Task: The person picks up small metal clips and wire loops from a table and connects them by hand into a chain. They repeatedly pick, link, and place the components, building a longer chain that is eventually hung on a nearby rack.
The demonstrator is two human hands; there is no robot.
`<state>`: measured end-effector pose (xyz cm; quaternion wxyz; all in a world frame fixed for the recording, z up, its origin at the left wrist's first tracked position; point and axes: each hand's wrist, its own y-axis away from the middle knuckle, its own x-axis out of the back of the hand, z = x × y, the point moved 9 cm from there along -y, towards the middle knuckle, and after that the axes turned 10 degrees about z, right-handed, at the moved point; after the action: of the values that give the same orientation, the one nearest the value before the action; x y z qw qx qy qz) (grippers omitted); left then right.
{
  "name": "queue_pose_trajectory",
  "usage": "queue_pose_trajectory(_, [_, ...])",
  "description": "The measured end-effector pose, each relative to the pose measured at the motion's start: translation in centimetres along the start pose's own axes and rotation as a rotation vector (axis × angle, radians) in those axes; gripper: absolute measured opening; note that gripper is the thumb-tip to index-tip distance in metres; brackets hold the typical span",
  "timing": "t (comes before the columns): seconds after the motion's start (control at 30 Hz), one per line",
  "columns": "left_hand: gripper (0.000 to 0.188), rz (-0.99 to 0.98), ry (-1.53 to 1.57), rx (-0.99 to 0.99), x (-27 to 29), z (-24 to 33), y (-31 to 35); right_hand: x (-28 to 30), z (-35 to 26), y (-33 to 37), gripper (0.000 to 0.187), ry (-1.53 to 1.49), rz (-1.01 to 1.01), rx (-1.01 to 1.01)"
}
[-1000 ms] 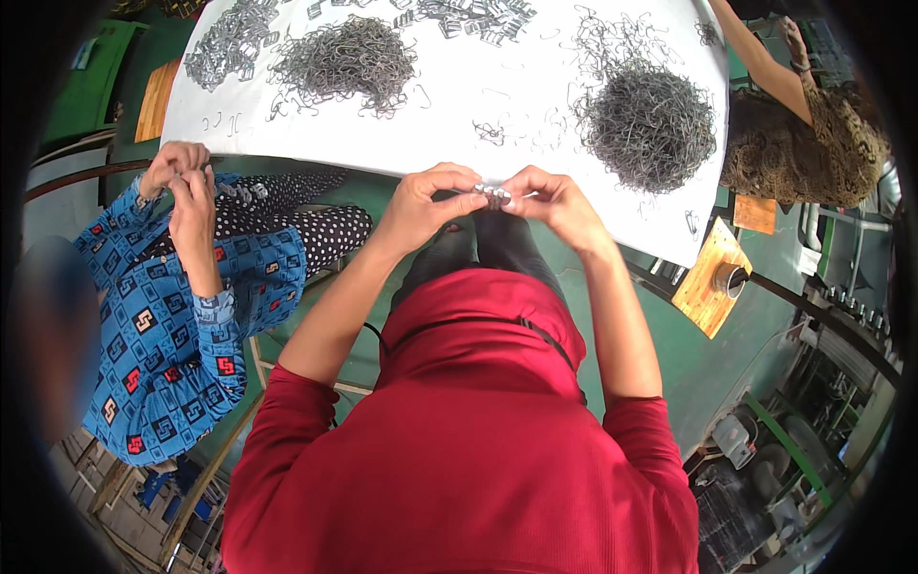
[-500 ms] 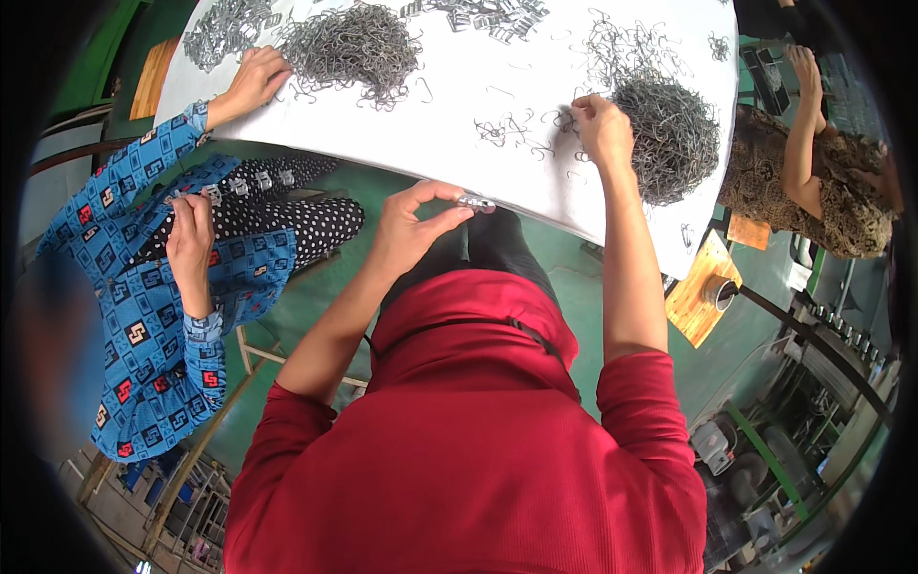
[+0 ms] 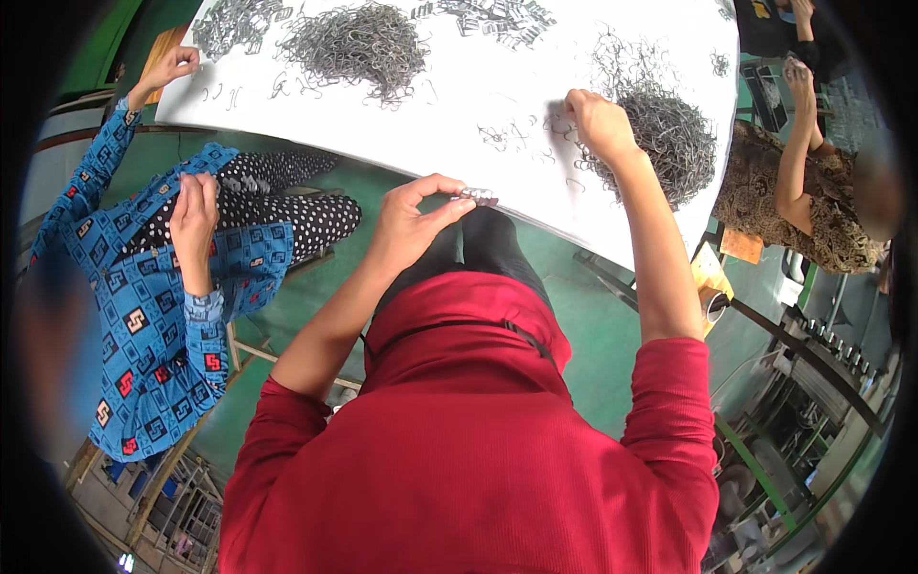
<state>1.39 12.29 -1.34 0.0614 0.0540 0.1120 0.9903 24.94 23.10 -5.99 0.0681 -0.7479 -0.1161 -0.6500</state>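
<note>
Pinches one small silver metal piece (image 3: 480, 196) in the left hand (image 3: 409, 216) by the edge of one white-covered table (image 3: 435, 129). Has the right hand (image 3: 602, 126) bunched, cannot tell on what, beside one of two dark heaps of bent wire hooks (image 3: 677, 143).

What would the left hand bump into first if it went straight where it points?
Probably the near edge of the table, just past the metal piece the left hand holds. Depth is unclear, so it might pass above, toward the loose hooks.
</note>
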Motion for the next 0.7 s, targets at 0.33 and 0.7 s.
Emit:
queue_pose_trajectory(0.33, [0.011, 0.044, 0.008, -0.013, 0.1, 0.8, 1.2, 4.8, -7.2, 8.3, 0.014, -1.374, 0.043, -0.605])
queue_pose_trajectory(0.7, [0.011, -0.057, -0.051, -0.025, -1.1, 1.4, 1.2, 7.1, -10.8, 11.4, 0.009, -1.173, 0.407, -0.484])
